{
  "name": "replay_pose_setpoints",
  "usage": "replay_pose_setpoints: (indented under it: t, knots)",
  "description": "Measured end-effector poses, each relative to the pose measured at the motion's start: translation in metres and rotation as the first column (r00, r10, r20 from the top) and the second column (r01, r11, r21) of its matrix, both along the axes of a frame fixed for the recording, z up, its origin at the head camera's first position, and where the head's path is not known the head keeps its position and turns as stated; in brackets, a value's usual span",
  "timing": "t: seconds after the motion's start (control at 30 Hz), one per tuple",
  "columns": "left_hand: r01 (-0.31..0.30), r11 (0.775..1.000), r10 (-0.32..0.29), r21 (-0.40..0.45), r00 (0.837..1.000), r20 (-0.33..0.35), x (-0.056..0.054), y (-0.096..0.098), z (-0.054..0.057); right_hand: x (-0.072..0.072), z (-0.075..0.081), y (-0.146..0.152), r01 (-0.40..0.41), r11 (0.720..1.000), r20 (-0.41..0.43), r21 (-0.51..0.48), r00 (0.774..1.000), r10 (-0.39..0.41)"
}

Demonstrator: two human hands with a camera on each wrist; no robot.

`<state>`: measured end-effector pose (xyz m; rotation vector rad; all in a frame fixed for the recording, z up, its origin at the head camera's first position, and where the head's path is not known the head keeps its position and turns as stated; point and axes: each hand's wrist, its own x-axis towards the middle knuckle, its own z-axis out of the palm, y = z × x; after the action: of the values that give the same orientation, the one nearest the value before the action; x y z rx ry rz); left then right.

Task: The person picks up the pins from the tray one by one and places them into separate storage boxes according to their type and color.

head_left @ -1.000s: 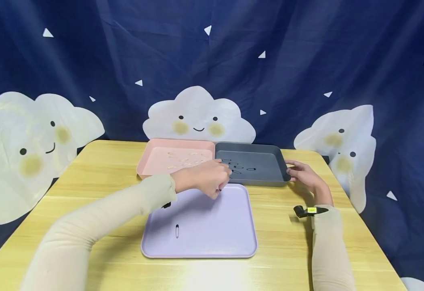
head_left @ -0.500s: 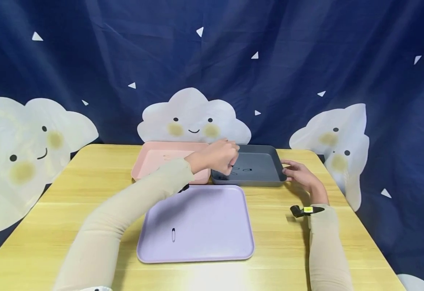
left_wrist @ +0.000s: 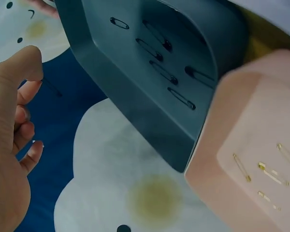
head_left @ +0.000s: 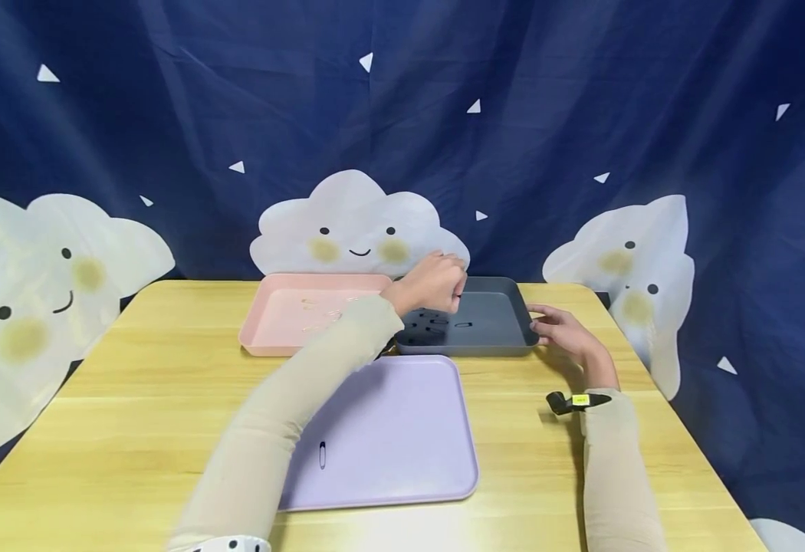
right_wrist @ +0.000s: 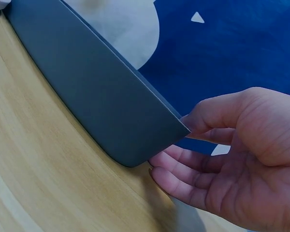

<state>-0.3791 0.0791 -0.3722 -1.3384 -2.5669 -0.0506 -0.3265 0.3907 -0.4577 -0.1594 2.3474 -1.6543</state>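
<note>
My left hand [head_left: 438, 282] hovers above the dark grey tray [head_left: 492, 349], its thumb and index finger pinching a black safety pin [left_wrist: 52, 87] in the left wrist view. Several black safety pins [left_wrist: 163, 72] lie spread on that tray's floor. At its right side, my right hand [head_left: 568, 335] holds the wall; in the right wrist view the thumb is at the rim and the other fingers are against the outside. One more black safety pin [head_left: 323, 455] lies on the lilac tray [head_left: 409, 437] in front, near its left side.
A pink tray [head_left: 271, 307] with several gold safety pins [left_wrist: 241, 168] adjoins the grey tray on the left. All three trays stand on a wooden table [head_left: 133, 399]. Behind its back edge hangs a dark blue curtain [head_left: 292, 84] with cloud faces.
My left hand has moved from between the trays' front edges up and right, over the grey tray. My right hand has stayed at the tray's side. The head view has shifted slightly.
</note>
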Motion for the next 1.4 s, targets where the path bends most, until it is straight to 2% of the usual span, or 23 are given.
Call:
replay_pose_setpoints:
  t: [0.27,0.47,0.7,0.93,1.1,1.4]
  knots:
    - [-0.043,0.998,0.045,0.044,0.999,-0.031,-0.010,0.014,-0.011,0.003,-0.001,-0.002,0.008,1.000,0.004,-0.003,1.000,-0.008]
    - [-0.068,0.997,0.070,0.044,0.996,-0.047,-0.018,0.021,-0.021,0.003,0.000,-0.004,0.007,1.000,0.019,-0.030,1.000,-0.006]
    - [-0.124,0.992,0.124,0.012,0.992,-0.019,-0.020,0.025,-0.029,0.002,0.000,-0.004,0.008,0.999,0.024,-0.036,1.000,-0.008]
    - [-0.185,0.981,0.188,-0.066,0.981,0.038,-0.021,0.028,-0.040,0.001,0.000,-0.004,0.009,0.999,0.019,-0.047,1.000,-0.008]
    - [-0.184,0.980,0.189,-0.071,0.980,0.069,-0.021,0.030,-0.040,0.002,0.001,-0.003,0.013,0.999,0.026,-0.048,1.000,-0.011]
    - [-0.169,0.980,0.174,-0.102,0.984,0.046,-0.013,0.018,-0.034,0.001,0.001,-0.003,0.009,1.000,0.014,-0.015,1.000,-0.009]
